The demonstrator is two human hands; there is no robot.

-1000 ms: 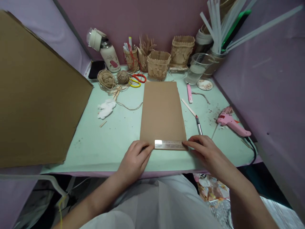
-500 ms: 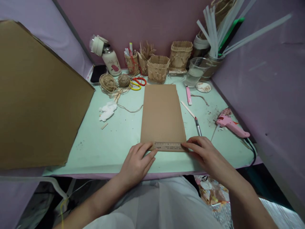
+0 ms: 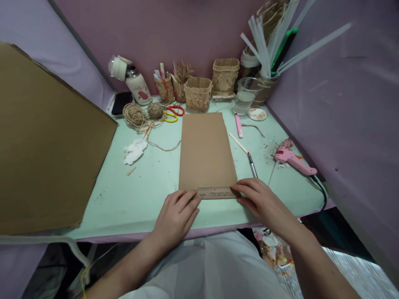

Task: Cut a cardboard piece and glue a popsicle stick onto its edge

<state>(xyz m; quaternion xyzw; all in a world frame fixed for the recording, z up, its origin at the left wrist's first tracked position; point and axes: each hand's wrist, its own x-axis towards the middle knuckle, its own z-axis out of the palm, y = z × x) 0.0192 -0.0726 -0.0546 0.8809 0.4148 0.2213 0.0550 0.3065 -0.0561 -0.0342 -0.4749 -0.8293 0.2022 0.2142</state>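
Note:
A flat sheet of brown cardboard (image 3: 205, 149) lies on the table in front of me. Across its near edge runs a short metal ruler (image 3: 216, 193). My left hand (image 3: 177, 214) holds down the ruler's left end, its fingers extended together over the corner of the sheet. At the ruler's other end, my right hand (image 3: 260, 201) grips it with the fingertips, the thumb low by the cardboard's edge. A silver pen (image 3: 252, 166) with a red tip lies just beyond my right hand, touching or close to a thin wooden stick (image 3: 238, 143).
A pink glue gun (image 3: 294, 161) lies right, a pink cutter (image 3: 239, 126) behind the pen. Twine balls (image 3: 134, 115), scissors (image 3: 174, 111) and a white cloth (image 3: 135, 151) lie left. Baskets (image 3: 198, 93), a bottle (image 3: 139, 87) and a water cup (image 3: 245, 97) line the back. Large cardboard (image 3: 56, 145) stands left.
The camera view has shifted a little, so the scene sits slightly farther left. Both hands stay on the ruler, which keeps its place along the cardboard's near edge.

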